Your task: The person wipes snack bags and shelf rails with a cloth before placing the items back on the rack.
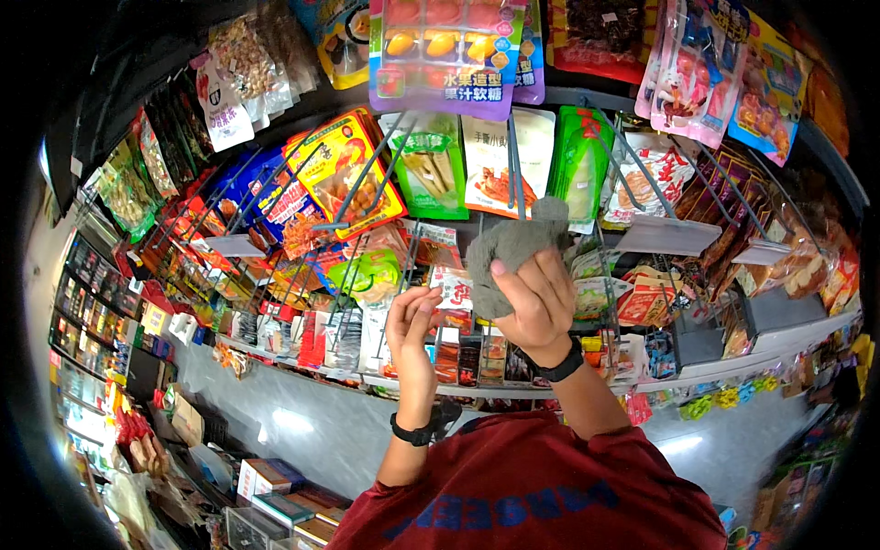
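My right hand (540, 299) is shut on a crumpled grey cloth (512, 244), raised before the snack rack. The cloth hides part of the packets behind it and covers the tip of a metal display hook. To its left, my left hand (414, 320) is in the air with loosely bent fingers and holds nothing. Beyond the cloth hang a white snack pouch (509, 158), a green-and-white packet (430, 165) and a bright green packet (577, 161). A yellow-and-red snack bag (344, 175) hangs farther left.
Metal hooks (364, 175) jut towards me, several with clear label holders (667, 235). Large candy pouches (443, 62) hang above. Lower packets stand along a pale shelf edge (474, 390). Boxes (271, 481) lie behind on the left, by the grey floor (309, 430).
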The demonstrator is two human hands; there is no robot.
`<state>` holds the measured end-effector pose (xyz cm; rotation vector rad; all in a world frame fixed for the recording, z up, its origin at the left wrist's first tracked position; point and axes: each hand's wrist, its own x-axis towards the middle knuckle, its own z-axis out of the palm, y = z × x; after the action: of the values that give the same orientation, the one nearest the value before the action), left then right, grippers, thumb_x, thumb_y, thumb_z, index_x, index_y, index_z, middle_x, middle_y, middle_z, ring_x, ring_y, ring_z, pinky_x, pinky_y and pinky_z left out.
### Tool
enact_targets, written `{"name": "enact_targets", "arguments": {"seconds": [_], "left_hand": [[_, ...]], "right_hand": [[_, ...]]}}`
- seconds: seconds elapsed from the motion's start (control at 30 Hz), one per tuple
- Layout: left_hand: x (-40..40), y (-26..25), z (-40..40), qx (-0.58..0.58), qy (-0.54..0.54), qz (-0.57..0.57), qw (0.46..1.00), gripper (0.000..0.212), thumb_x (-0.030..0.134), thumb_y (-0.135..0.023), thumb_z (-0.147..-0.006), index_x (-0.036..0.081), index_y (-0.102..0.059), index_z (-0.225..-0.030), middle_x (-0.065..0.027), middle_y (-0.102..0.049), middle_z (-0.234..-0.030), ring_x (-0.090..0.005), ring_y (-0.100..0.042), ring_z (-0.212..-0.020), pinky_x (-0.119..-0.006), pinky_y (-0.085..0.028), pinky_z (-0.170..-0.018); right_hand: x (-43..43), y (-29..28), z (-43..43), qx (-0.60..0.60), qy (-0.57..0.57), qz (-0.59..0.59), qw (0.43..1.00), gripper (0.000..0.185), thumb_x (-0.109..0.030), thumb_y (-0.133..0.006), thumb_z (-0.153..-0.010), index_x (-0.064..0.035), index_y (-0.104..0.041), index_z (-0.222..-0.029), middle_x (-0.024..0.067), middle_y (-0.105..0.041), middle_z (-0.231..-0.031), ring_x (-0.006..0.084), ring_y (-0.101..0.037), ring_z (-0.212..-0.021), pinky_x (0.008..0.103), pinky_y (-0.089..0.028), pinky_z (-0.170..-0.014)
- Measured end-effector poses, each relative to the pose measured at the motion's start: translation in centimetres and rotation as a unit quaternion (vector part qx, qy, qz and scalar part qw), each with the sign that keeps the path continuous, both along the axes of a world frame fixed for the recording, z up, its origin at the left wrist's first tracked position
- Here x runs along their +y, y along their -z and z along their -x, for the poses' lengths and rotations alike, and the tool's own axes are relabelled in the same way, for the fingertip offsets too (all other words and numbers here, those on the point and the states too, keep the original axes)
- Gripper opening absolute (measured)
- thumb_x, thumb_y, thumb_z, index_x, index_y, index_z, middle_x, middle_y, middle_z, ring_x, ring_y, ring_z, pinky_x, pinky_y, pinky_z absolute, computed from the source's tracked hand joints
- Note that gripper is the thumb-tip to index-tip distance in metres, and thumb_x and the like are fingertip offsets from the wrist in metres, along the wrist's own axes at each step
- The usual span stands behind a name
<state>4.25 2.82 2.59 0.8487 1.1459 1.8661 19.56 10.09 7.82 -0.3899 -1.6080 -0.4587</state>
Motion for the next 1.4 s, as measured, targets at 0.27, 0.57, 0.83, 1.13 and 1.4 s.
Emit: {"name": "enact_targets", "arguments": {"seconds": [0.27,0.57,0.83,1.13,1.4], "left_hand": [[-1.5,-0.7,-0.3,0.05,0.11,-0.052,0.991,0.036,0.017,-0.057,-0.096,0.001,-0.052,-0.127,-0.0142,-0.061,-0.124,-0.0198,-0.059,-0.113,-0.031,-0.049,-0.09],[-2.7,1.6,-1.4,0.204,0.168,0.016,0.964,0.046,-0.008,-0.067,-0.083,0.0,-0.059,-0.128,-0.0089,-0.066,-0.113,-0.012,-0.062,-0.103,-0.024,-0.053,-0.082],[-3.9,1.1,-1.8,0.162,0.153,0.018,0.975,0.026,0.002,-0.062,-0.092,0.0,-0.065,-0.118,-0.0085,-0.07,-0.103,-0.0118,-0.065,-0.09,-0.024,-0.052,-0.079],[-2.7,3.5,-0.3,0.106,0.11,0.121,0.981,0.024,0.019,-0.055,-0.1,0.001,-0.066,-0.112,-0.0074,-0.071,-0.096,-0.011,-0.064,-0.083,-0.025,-0.051,-0.074],[-1.0,6.0,0.1,0.1,0.081,0.132,0.983,0.027,0.024,-0.055,-0.1,0.001,-0.066,-0.107,-0.006,-0.068,-0.092,-0.0133,-0.063,-0.081,-0.027,-0.049,-0.07]], "right_hand": [[-3.6,6.3,0.5,0.188,-0.182,0.398,0.879,0.037,-0.008,-0.075,-0.077,-0.0021,-0.063,-0.112,0.0203,-0.062,-0.123,0.0319,-0.061,-0.117,0.0377,-0.047,-0.097],[-5.9,3.6,-2.0,0.3,-0.579,0.564,0.508,0.064,-0.011,-0.054,-0.081,-0.0013,-0.04,-0.142,0.0134,-0.043,-0.143,0.0222,-0.042,-0.134,0.0341,-0.03,-0.112],[-5.1,5.6,-6.7,0.443,-0.571,0.552,0.416,0.049,-0.013,-0.036,-0.092,0.0009,-0.046,-0.138,0.0114,-0.049,-0.139,0.0241,-0.048,-0.129,0.0401,-0.036,-0.111],[-6.4,9.1,-13.3,0.416,-0.33,0.602,0.596,0.04,-0.025,-0.047,-0.098,-0.0005,-0.058,-0.128,0.0096,-0.061,-0.127,0.0209,-0.058,-0.118,0.0356,-0.045,-0.102],[-8.5,11.8,-17.6,0.518,-0.338,0.587,0.522,0.046,-0.032,-0.041,-0.098,-0.0032,-0.059,-0.128,0.0095,-0.062,-0.128,0.025,-0.059,-0.117,0.039,-0.045,-0.102]]}}
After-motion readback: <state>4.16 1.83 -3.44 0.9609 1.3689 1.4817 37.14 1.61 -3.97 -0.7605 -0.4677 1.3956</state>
